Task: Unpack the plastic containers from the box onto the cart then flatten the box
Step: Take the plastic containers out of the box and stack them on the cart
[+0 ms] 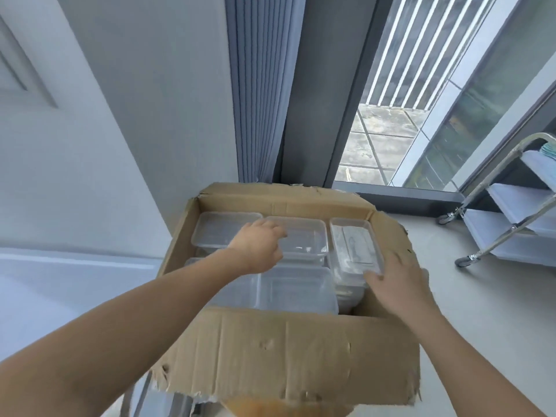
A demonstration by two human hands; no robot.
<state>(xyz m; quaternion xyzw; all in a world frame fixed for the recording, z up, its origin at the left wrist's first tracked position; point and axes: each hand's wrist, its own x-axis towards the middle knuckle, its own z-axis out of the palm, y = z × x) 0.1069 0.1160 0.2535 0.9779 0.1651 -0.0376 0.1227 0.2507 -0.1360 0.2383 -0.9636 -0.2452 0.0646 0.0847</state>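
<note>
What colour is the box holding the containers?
Plain brown cardboard; the box shows best in the head view.

This looks like a room in a modern flat, beside a balcony window. Beyond the fingers of the left hand a grey pleated curtain hangs to the floor beside a dark window frame. Beyond the fingers of the right hand, through the glass, lies a tiled balcony floor closed by a railing of pale upright bars. Far left of the fingers stands a plain white wall with a recessed panel. Right of them, on a smooth pale floor, a metal-framed cart on castors carries white shelves. Under the fingers sits a worn cardboard box of clear plastic containers.
</note>
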